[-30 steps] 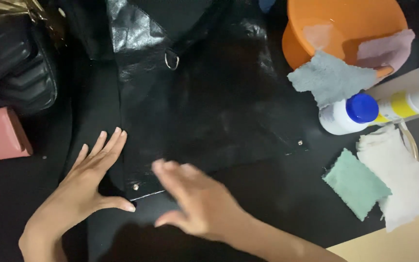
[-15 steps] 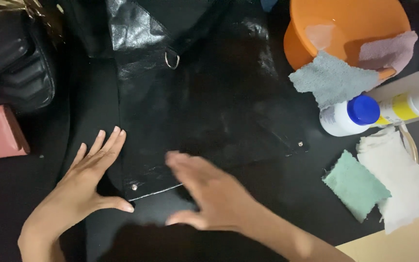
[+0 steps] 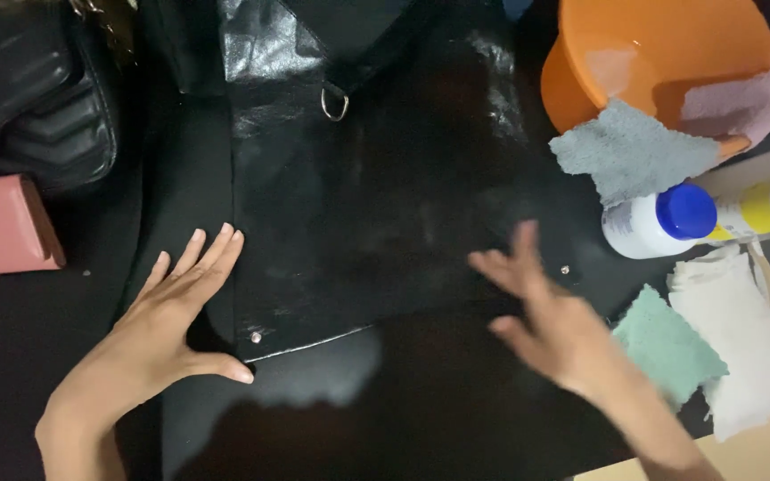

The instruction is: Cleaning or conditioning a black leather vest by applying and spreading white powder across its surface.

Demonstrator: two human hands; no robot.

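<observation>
Head view, looking down on a dark tabletop (image 3: 11, 356). Glossy black leather bag (image 3: 358, 214) lies flat at centre, metal ring (image 3: 335, 102) near its top, small silver studs at both lower corners. Left hand (image 3: 167, 330) flat and spread, fingers together pointing up-right, fingertips pressing the bag's lower left edge, thumb out just beside the corner stud. Right hand (image 3: 550, 316) open, fingers spread, blurred, over the bag's lower right corner; cannot tell whether it touches. Neither hand grips anything.

Right side: orange plastic bowl (image 3: 652, 53) with a pink cloth (image 3: 741, 102) on its rim, grey cloth (image 3: 626, 151) below it, white bottle with blue cap (image 3: 661, 223), green cloth (image 3: 666, 343) beside a crumpled white paper towel (image 3: 741, 338). Left side: quilted black handbag (image 3: 37, 107) and a pink box (image 3: 2, 227).
</observation>
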